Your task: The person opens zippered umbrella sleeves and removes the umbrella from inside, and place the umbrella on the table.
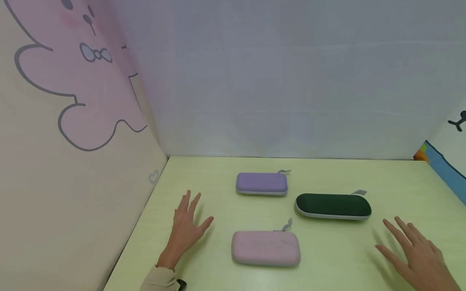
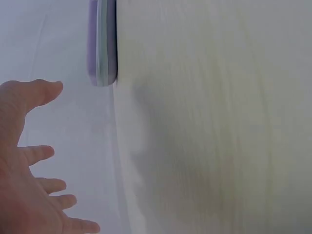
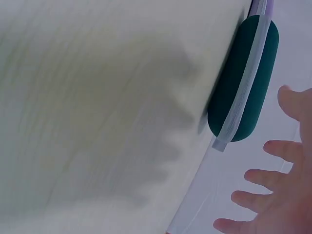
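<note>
The dark green, round-ended case (image 1: 333,205) looks matt and smooth, as do the purple rectangular case (image 1: 261,183) and the pink rectangular case (image 1: 265,249). The pale yellow, wood-grained desk (image 1: 335,254) has a soft sheen; the grey-white hanging sheet (image 1: 284,89) looks like creased, matt cloth.

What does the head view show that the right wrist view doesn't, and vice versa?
Only the head view shows the left hand, the pink cartoon drawing, and, in full, the pale pink rectangular case and the purple rectangular case. Only the right wrist view shows the green lower shell of the dark green oblong case. Both share that case, the right hand, the pale table and the whitish backdrop.
</note>
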`<state>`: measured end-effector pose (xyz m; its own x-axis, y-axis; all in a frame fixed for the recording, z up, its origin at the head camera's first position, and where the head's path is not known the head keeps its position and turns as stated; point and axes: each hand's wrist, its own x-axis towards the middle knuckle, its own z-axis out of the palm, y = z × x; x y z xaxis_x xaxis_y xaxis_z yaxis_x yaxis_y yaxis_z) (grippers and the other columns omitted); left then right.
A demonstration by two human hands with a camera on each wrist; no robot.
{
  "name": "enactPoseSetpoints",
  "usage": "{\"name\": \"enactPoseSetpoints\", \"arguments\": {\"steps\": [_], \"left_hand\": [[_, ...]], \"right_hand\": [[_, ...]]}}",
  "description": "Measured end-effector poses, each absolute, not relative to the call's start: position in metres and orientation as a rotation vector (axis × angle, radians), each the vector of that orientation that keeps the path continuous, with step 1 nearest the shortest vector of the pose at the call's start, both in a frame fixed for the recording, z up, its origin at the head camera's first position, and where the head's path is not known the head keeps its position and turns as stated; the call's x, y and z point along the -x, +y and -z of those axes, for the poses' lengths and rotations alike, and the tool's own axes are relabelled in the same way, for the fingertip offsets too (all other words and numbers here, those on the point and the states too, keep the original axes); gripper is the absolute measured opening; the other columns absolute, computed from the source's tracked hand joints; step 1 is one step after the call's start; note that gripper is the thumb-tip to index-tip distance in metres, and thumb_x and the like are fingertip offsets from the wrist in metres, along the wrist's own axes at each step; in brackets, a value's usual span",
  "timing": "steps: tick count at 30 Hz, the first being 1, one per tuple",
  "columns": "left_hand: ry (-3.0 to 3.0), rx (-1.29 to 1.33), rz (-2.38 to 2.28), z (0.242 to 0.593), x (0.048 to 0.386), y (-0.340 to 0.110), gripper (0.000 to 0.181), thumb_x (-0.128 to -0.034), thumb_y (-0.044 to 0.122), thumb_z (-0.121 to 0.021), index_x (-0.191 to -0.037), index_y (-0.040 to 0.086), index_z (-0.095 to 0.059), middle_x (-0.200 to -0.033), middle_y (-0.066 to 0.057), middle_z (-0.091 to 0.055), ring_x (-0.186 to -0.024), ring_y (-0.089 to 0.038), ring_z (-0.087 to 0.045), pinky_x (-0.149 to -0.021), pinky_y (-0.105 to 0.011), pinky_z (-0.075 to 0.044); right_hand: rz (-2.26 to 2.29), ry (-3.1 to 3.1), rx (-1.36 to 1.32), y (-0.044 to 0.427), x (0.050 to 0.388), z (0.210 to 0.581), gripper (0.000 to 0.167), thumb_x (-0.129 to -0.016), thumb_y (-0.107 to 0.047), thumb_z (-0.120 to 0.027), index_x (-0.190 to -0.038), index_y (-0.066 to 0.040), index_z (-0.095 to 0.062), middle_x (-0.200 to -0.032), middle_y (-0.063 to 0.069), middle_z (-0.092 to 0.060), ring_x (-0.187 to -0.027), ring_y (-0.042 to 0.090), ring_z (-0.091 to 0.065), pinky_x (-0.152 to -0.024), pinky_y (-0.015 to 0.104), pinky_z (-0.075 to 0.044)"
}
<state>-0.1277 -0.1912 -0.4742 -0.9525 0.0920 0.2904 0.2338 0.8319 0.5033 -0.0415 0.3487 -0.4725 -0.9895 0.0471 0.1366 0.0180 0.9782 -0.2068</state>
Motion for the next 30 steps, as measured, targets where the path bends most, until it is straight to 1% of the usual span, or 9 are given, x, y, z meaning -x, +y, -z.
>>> {"name": "enactPoseSetpoints", "arguments": {"steps": [6, 10, 12, 13, 15, 17, 20, 23, 30], "left_hand": [[-2.692, 0.260, 1.068, 0.473, 0.128, -0.190, 0.073, -0.0819, 0.031, -0.074, -0.144, 0.013, -0.039, -0.152, -0.013, -0.026, -0.136, -0.036, -0.025, -0.097, -0.063, -0.032], [-2.596, 0.272, 1.243, 0.473, 0.134, -0.190, 0.067, -0.0813, 0.026, -0.076, -0.138, 0.010, -0.045, -0.145, -0.010, -0.038, -0.132, -0.031, -0.035, -0.098, -0.056, -0.036], [-2.565, 0.275, 1.311, 0.472, 0.137, -0.189, 0.065, -0.0807, 0.026, -0.077, -0.137, 0.011, -0.047, -0.142, -0.007, -0.043, -0.129, -0.028, -0.040, -0.097, -0.054, -0.039], [-2.555, 0.274, 1.343, 0.471, 0.139, -0.189, 0.065, -0.0806, 0.026, -0.077, -0.136, 0.012, -0.047, -0.140, -0.005, -0.045, -0.127, -0.026, -0.041, -0.096, -0.052, -0.040], [-2.542, 0.269, 1.410, 0.469, 0.144, -0.188, 0.064, -0.0802, 0.027, -0.077, -0.136, 0.015, -0.048, -0.138, -0.002, -0.047, -0.125, -0.024, -0.044, -0.095, -0.050, -0.043], [-2.530, 0.267, 1.486, 0.468, 0.148, -0.186, 0.063, -0.0796, 0.026, -0.078, -0.135, 0.019, -0.048, -0.136, -0.002, -0.049, -0.124, -0.023, -0.046, -0.095, -0.047, -0.044], [-2.510, 0.263, 1.619, 0.465, 0.152, -0.183, 0.060, -0.0795, 0.021, -0.078, -0.133, 0.021, -0.049, -0.136, -0.005, -0.049, -0.124, -0.026, -0.047, -0.095, -0.046, -0.044], [-2.480, 0.286, 1.750, 0.453, 0.152, -0.178, 0.058, -0.0808, 0.014, -0.076, -0.133, 0.015, -0.049, -0.137, -0.009, -0.048, -0.125, -0.032, -0.046, -0.096, -0.049, -0.043], [-2.415, 0.360, 1.902, 0.438, 0.159, -0.170, 0.053, -0.0812, 0.004, -0.073, -0.129, 0.005, -0.051, -0.131, -0.014, -0.051, -0.123, -0.039, -0.046, -0.095, -0.052, -0.042]], "right_hand": [[-0.504, -2.879, 0.065, 0.342, 0.041, 0.464, 0.076, -0.081, -0.027, -0.074, -0.140, 0.003, -0.036, -0.137, 0.035, -0.031, -0.119, 0.055, -0.029, -0.082, 0.076, -0.027], [-0.643, -2.748, 0.023, 0.338, 0.044, 0.454, 0.066, -0.075, -0.012, -0.079, -0.131, 0.003, -0.049, -0.128, 0.032, -0.044, -0.111, 0.049, -0.042, -0.076, 0.061, -0.044], [-0.686, -2.690, 0.002, 0.336, 0.048, 0.449, 0.062, -0.072, -0.009, -0.081, -0.127, 0.001, -0.054, -0.123, 0.027, -0.050, -0.115, 0.027, -0.048, -0.071, 0.039, -0.054], [-0.716, -2.665, -0.012, 0.335, 0.051, 0.446, 0.061, -0.070, -0.007, -0.082, -0.125, 0.000, -0.056, -0.121, 0.025, -0.052, -0.115, 0.015, -0.048, -0.067, 0.027, -0.054], [-0.775, -2.624, -0.044, 0.333, 0.057, 0.440, 0.060, -0.069, -0.005, -0.082, -0.124, -0.002, -0.058, -0.118, 0.021, -0.056, -0.109, -0.009, -0.043, -0.063, 0.008, -0.047], [-0.846, -2.582, -0.087, 0.330, 0.061, 0.435, 0.058, -0.069, -0.002, -0.082, -0.123, -0.004, -0.060, -0.117, 0.012, -0.058, -0.100, -0.023, -0.035, -0.065, -0.001, -0.038], [-0.963, -2.529, -0.171, 0.326, 0.067, 0.426, 0.053, -0.069, 0.005, -0.080, -0.119, -0.003, -0.062, -0.116, -0.004, -0.059, -0.100, -0.021, -0.042, -0.067, 0.002, -0.042], [-1.075, -2.494, -0.239, 0.324, 0.074, 0.420, 0.046, -0.070, 0.010, -0.076, -0.114, 0.001, -0.065, -0.115, -0.020, -0.057, -0.101, -0.017, -0.048, -0.068, 0.005, -0.045], [-1.258, -2.502, -0.259, 0.321, 0.092, 0.411, 0.040, -0.079, 0.005, -0.072, -0.117, -0.002, -0.064, -0.109, -0.022, -0.061, -0.094, -0.013, -0.056, -0.069, 0.008, -0.047]]}}
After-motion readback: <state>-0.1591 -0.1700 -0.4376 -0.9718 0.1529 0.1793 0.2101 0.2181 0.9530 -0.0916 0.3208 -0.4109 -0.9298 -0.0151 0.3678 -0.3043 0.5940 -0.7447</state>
